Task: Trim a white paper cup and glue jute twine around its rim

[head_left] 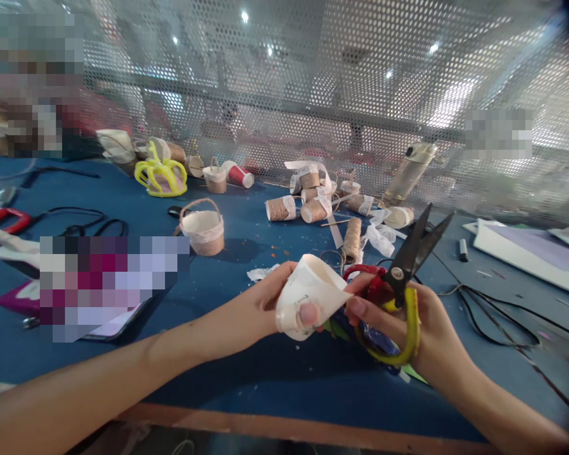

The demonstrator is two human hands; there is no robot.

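Note:
A white paper cup (308, 297) is gripped in my left hand (275, 294), tilted, with its rim squeezed out of round. My right hand (408, 322) pinches a pulled-out edge of that cup between thumb and finger. Scissors (398, 275) with red and yellow handles hang on the same hand, their dark blades pointing up and to the right, slightly apart and cutting nothing. Behind the cup, a twine spool (352, 240) stands on the blue table (246, 379). Left of my hands is a small twine-wrapped basket (203, 232) with a looped handle.
Several twine-wrapped cups (315, 208) with lace lie at the back, near a bottle (410, 170) by the perforated metal screen (284, 82). A yellow crown-shaped piece (161, 177) is back left. Black cords (497, 316) and white sheets (531, 253) lie right. Red-handled scissors (4, 226) lie far left.

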